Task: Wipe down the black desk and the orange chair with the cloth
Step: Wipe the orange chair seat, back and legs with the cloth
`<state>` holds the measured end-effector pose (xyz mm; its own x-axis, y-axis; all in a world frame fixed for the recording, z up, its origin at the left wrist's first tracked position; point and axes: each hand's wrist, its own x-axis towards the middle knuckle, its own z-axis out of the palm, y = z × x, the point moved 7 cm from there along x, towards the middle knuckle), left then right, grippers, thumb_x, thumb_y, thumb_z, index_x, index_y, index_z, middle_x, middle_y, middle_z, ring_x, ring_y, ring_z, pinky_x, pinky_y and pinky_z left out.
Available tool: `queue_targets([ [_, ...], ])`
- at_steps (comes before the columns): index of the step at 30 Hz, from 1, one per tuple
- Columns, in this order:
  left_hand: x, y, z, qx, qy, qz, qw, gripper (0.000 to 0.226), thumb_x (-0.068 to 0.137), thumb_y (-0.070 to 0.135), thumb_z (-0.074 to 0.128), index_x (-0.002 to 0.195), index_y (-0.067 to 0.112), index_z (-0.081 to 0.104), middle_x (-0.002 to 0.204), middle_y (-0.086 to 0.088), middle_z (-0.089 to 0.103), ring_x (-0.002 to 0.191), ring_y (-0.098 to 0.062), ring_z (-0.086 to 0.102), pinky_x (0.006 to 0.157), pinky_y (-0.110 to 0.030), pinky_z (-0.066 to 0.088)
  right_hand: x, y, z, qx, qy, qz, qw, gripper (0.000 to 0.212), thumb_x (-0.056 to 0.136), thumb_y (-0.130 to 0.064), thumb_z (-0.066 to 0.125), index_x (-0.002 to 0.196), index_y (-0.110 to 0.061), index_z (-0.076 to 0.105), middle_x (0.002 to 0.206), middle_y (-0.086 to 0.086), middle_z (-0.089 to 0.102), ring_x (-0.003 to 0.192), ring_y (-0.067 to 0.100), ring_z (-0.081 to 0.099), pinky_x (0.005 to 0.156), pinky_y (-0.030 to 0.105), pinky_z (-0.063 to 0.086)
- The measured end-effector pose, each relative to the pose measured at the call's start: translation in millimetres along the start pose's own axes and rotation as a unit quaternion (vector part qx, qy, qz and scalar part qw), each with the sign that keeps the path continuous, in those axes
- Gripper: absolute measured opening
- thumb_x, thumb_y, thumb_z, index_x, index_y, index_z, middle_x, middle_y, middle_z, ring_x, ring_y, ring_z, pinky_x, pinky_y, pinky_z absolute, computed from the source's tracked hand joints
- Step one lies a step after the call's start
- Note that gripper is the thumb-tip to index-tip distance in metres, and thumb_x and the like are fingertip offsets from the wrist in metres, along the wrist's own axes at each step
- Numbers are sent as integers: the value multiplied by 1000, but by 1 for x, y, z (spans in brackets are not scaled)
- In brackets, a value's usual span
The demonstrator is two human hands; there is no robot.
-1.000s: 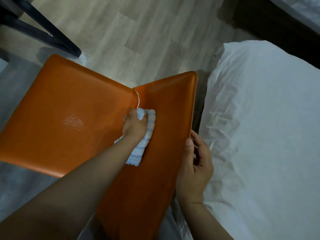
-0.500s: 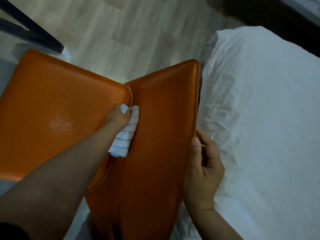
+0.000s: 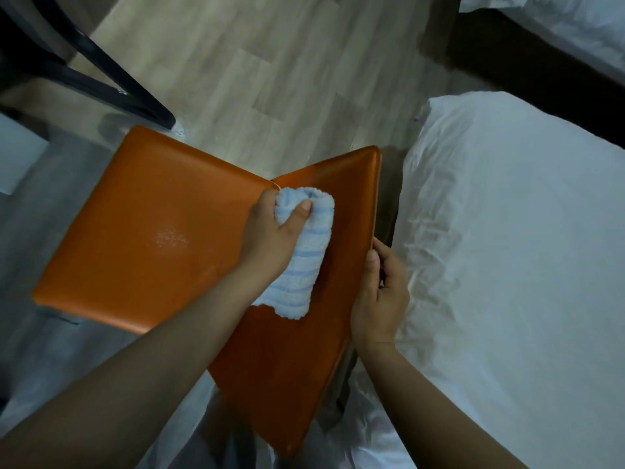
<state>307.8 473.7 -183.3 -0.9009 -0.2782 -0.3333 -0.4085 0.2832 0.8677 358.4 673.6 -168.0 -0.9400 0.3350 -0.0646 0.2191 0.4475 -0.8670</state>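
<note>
- Left grip [image 3: 270, 231]: closed round the upper end of the cloth [image 3: 301, 265], with the thumb laid across the front of the bundle. The other fingers are hidden behind it.
- Cloth: white with pale blue stripes, bunched lengthwise. It is pressed against the right-hand panel of the orange chair [image 3: 152, 238], just beside the crease where the two panels meet. Its free end trails down the panel toward the viewer.
- Right grip [image 3: 380, 292]: closed on the outer edge of the same right-hand panel. The thumb lies along the front of the edge and the fingers curl behind it.
- Orange chair: stands on the floor [image 3: 270, 79], between a dark frame [image 3: 101, 82] at upper left and the bed [image 3: 507, 265] on the right. The edge in the right grip is just beside the bed's white sheet.
- Left-hand panel: carries a pale speckled patch [image 3: 169, 236] near its centre, well apart from the cloth.
- Black worktop: its top surface is out of view, and I cannot tell whether the dark frame belongs to it.
</note>
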Motion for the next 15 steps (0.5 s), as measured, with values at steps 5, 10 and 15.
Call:
queue_targets([
  [5, -30, 11, -9, -3, 9, 4, 1000, 32, 91, 49, 55, 107, 22, 53, 93, 12, 59, 83, -3, 58, 64, -15, 39, -14, 9, -22, 75, -12, 62, 995, 28, 101, -33, 44, 121, -25, 62, 101, -7, 70, 91, 5, 67, 74, 22, 58],
  [10, -67, 10, 22, 7, -15, -2, 1000, 39, 87, 54, 55, 112, 25, 51, 100, 12, 59, 88, -5, 57, 66, -15, 39, -49, 19, -43, 114, -38, 99, 988, 34, 97, -37, 47, 124, -22, 60, 98, -6, 68, 88, 8, 67, 67, 18, 55],
  [15, -77, 12, 43, 12, 16, 9, 1000, 45, 86, 52, 59, 117, 20, 52, 109, 6, 61, 96, -9, 59, 76, -16, 44, -60, 26, -43, 126, -42, 126, 983, 31, 99, -30, 47, 126, -20, 59, 100, -6, 69, 92, 12, 69, 71, 26, 59],
])
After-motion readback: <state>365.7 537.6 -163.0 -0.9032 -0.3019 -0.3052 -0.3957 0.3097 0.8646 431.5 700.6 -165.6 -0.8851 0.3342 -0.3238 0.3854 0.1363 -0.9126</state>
